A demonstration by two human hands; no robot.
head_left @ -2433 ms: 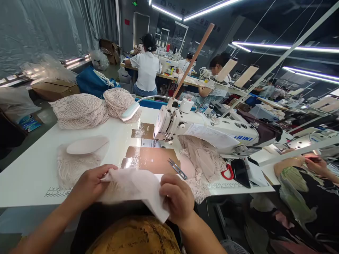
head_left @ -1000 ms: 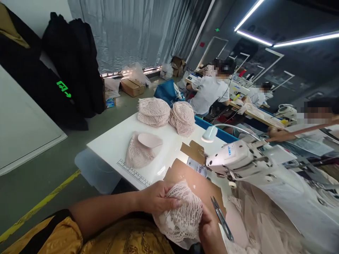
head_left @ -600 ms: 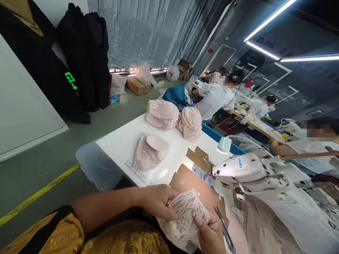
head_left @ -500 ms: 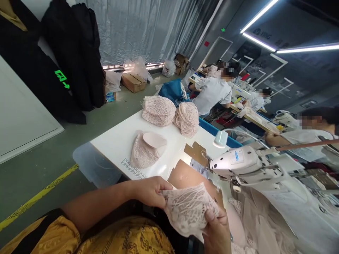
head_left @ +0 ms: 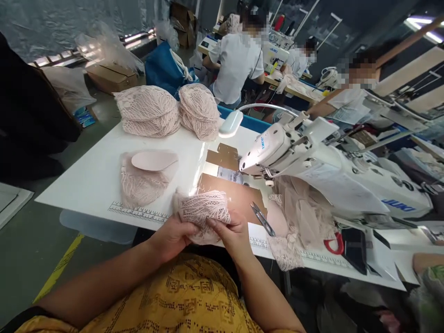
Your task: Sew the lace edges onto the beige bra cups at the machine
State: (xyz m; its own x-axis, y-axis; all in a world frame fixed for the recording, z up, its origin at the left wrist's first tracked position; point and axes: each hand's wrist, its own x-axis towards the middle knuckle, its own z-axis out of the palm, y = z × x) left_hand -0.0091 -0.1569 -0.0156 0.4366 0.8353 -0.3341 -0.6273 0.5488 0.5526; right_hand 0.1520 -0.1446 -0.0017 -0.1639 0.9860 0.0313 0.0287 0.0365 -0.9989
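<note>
A pale pink lace bra cup (head_left: 204, 208) is held between both hands at the front edge of the white sewing table (head_left: 86, 171). My left hand (head_left: 176, 236) is closed on its left side, thumb on top. On its right side my right hand (head_left: 232, 231) pinches the lace between thumb and fingers. Just left of the hands lies another lace piece (head_left: 144, 187) with a smooth oval pad (head_left: 154, 160) on it. Thread snips (head_left: 262, 219) rest to the right, on the edge of the brown board (head_left: 239, 199).
Two stacks of lace cups (head_left: 149, 113) stand at the table's back. A white sewing machine (head_left: 294, 152) with a small lamp (head_left: 231, 124) occupies the right. Sheer lace fabric (head_left: 305, 217), a red-handled tool (head_left: 334, 243) and a phone (head_left: 355, 249) lie beyond. Co-workers (head_left: 236, 60) sit behind.
Both hands have drawn closer together, and the lace cup, stretched out before, is now folded more compactly between them. The view has turned right and down, bringing the snips into sight.
</note>
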